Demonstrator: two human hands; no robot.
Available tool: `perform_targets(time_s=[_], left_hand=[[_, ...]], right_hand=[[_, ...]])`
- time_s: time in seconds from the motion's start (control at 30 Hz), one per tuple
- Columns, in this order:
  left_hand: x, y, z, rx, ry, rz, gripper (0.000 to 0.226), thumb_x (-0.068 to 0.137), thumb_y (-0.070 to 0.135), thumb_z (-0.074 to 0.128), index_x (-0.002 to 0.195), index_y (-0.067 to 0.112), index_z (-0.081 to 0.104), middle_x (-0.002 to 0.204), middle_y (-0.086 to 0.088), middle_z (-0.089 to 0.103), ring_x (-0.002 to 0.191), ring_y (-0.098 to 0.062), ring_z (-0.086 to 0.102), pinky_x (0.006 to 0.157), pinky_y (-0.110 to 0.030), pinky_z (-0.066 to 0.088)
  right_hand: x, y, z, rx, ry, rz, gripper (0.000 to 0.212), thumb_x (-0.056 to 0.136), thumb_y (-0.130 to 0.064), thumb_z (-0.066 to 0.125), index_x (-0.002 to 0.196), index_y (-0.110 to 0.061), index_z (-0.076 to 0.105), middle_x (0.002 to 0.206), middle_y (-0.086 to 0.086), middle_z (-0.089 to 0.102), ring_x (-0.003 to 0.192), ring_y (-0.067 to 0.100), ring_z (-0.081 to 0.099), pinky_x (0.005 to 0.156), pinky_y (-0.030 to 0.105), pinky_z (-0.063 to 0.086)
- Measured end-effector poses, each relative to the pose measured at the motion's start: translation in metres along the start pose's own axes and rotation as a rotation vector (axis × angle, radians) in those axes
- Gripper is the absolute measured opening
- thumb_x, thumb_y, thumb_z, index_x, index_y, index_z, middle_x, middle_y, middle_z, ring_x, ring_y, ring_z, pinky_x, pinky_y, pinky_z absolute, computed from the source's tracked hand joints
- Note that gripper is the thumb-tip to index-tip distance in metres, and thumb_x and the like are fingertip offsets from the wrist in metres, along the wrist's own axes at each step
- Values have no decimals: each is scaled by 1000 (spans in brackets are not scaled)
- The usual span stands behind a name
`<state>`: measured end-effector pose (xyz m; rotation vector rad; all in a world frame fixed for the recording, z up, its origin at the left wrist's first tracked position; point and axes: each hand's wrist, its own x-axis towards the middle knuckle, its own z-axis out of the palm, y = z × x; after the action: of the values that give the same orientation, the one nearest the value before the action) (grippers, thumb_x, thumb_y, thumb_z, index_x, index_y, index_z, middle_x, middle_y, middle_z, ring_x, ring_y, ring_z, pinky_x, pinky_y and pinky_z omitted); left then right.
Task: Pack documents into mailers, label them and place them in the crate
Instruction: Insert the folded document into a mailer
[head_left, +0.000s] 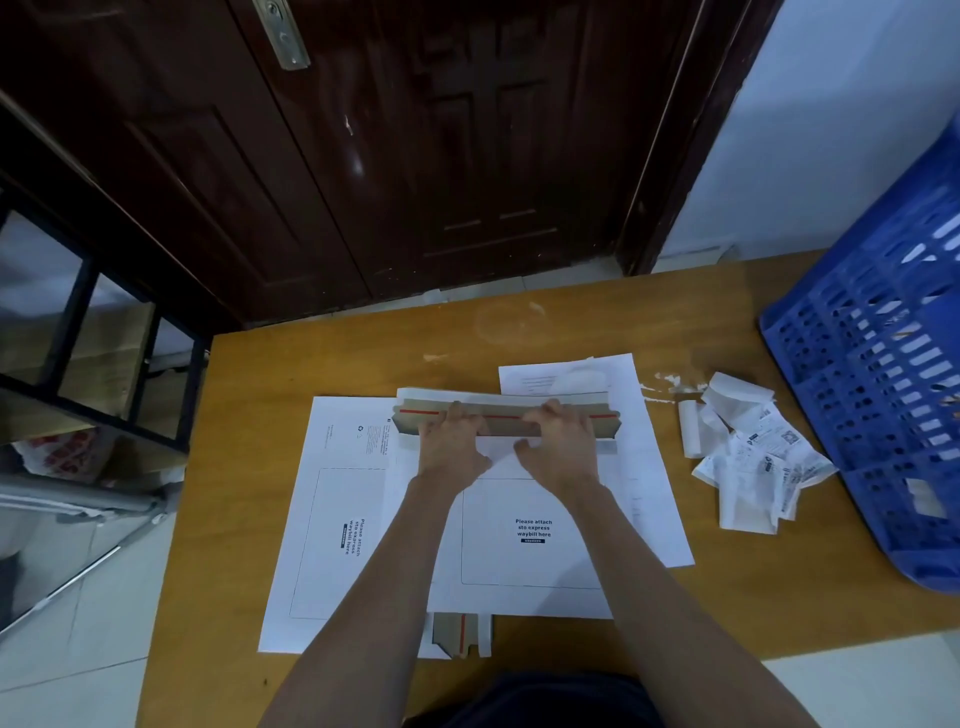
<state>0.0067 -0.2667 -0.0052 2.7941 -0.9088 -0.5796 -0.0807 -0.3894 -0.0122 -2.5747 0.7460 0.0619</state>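
White mailer (530, 551) flat at table (291, 364) centre, printed waybill box up, brown flap (506, 418) with red strip at 12 o'clock. Left hand (451, 441) and right hand (558, 441) curled onto flap edge, pressing. Blue crate (883, 364) at 3 o'clock.

Matt white card mailer (530, 519); smooth wooden table (291, 374); perforated blue plastic crate (883, 364).

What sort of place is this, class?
Probably a small home or back-room packing station: express mailers on a wooden table, a heap of waybill labels, a blue crate, and a dark wooden door behind.
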Motion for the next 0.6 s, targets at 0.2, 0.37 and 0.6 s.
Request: perform_targets(time_s=[0.2,0.37,0.6], left_hand=[[0,-4,2,9,-123,43,33,89,34,59,118,24,49,129,5,51,125,-21,43,104,-43,25],[0,-17,4,-27,-196,3,46,89,40,59,125,19,42,130,0,51,124,-24,45,101,-42,28],[8,-39,8,39,-196,-22,50,85,53,59,118,15,54,126,-3,55,118,-24,47,97,-40,34]], right_hand=[[2,14,-1,-147,-282,144,51,75,-52,59,117,-22,60,118,-1,61,124,20,41,102,35,23],[13,25,-8,-97,-281,245,62,77,-70,53,117,-24,61,116,-1,64,124,19,47,106,36,22],[13,44,-10,2,-254,252,30,77,-51,67,94,-27,59,99,-4,61,116,17,48,102,35,23]])
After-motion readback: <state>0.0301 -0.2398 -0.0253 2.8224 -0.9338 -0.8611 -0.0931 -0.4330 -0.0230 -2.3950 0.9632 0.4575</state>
